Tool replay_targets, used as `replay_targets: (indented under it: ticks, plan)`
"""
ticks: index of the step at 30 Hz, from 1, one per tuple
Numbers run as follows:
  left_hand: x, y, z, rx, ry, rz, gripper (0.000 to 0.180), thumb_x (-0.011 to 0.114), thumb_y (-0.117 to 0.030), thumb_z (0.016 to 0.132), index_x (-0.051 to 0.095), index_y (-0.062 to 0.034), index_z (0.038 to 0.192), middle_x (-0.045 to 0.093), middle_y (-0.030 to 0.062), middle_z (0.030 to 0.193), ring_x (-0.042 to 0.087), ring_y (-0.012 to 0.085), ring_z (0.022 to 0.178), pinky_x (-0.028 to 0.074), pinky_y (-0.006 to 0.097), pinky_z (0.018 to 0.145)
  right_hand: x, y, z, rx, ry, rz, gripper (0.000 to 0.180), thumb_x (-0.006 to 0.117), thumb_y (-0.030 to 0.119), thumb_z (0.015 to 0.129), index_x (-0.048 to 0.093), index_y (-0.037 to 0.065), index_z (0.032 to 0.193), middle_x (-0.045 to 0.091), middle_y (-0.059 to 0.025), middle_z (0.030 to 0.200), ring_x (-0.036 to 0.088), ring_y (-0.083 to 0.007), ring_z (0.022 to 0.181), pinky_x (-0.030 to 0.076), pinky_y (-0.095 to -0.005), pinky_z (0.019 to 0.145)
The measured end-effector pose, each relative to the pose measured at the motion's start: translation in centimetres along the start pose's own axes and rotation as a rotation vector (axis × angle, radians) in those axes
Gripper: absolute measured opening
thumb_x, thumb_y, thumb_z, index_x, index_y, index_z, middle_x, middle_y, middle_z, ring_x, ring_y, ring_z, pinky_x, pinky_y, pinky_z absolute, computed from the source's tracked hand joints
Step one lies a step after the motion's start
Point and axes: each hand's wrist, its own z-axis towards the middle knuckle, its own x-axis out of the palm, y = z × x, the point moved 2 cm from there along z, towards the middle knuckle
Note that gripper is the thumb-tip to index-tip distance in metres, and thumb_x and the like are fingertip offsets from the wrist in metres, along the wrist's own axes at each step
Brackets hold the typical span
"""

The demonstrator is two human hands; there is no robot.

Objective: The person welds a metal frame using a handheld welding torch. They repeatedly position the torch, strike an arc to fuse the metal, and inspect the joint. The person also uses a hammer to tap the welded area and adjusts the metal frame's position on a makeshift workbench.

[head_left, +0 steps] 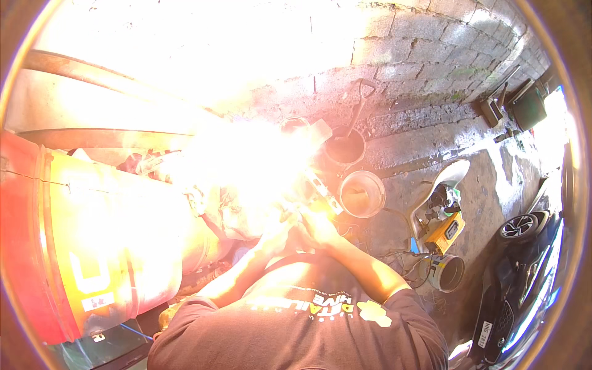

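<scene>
Metal bracket (319, 190), a pale strip with holes in it, sits just above the two hands, at about one o'clock from them, its upper end lost in a fierce sun glare that whites out the middle of the view. Both hands meet at the bracket's lower end: the right hand (320, 227) looks curled against it, seemingly pinching or bracing it, while the left hand (277, 233) lies beside it at nine o'clock, so washed out that I cannot tell whether its fingers are closed or spread. Judging from that, the work would go better with the head tilted to throw shade on the piece, the right hand keeping a firm hold low on the strip and the left steadying it close by, since whatever the fingers do is done half blind. Out at nine o'clock lies a big orange and red drum (92, 246) on its side. At one and two o'clock stand a dark bucket (345, 148) with a long handle in it and a pale bucket (362, 194). At three o'clock a yellow power unit (449, 231) rests among loose cables on the wet concrete floor (425, 148), with another small can (447, 271) below it and a dark car (524, 271) beyond.
</scene>
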Motion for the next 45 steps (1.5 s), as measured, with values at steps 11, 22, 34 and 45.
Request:
replay_targets:
  ticks: [11,22,34,45]
  plan:
    - [0.4,-0.8,-0.2,0.023,0.115,-0.014,0.037,0.066,-0.017,0.1,0.06,-0.0021,0.133,0.065,0.0017,0.124,0.06,0.0095,0.102,0.048,0.028,0.093,-0.5,0.4,-0.2,0.11,0.09,-0.017,0.058,0.057,0.033,0.099,0.037,0.003,0.144,0.068,-0.0296,0.09,0.066,-0.0497,0.087,0.053,-0.0546,0.076]
    - [0.7,-1.2,0.1,-0.041,0.11,-0.121,0.042,0.07,-0.024,0.097,0.06,-0.0041,0.133,0.066,0.0009,0.121,0.061,0.0091,0.099,0.049,0.029,0.091,-0.3,-0.1,0.2,0.149,0.108,-0.046,0.06,0.058,0.033,0.098,0.037,-0.003,0.142,0.069,-0.0298,0.092,0.067,-0.0488,0.088,0.053,-0.0528,0.077]
    - [0.8,-1.8,0.4,-0.089,0.125,-0.12,0.043,0.071,-0.029,0.097,0.061,-0.0073,0.133,0.066,-0.0025,0.111,0.061,0.0074,0.091,0.049,0.029,0.085,-0.4,0.0,0.8,0.166,0.112,-0.017,0.058,0.057,0.032,0.099,0.037,0.001,0.143,0.069,-0.0284,0.091,0.067,-0.048,0.087,0.053,-0.0526,0.077]
    - [0.4,-1.3,0.8,-0.085,0.133,-0.13,0.043,0.069,-0.028,0.097,0.06,-0.0053,0.133,0.065,0.0004,0.121,0.061,0.0098,0.103,0.047,0.031,0.095,0.0,-0.6,0.7,0.152,0.108,-0.066,0.054,0.058,0.03,0.098,0.039,-0.002,0.138,0.068,-0.0275,0.088,0.067,-0.0477,0.083,0.053,-0.0524,0.073]
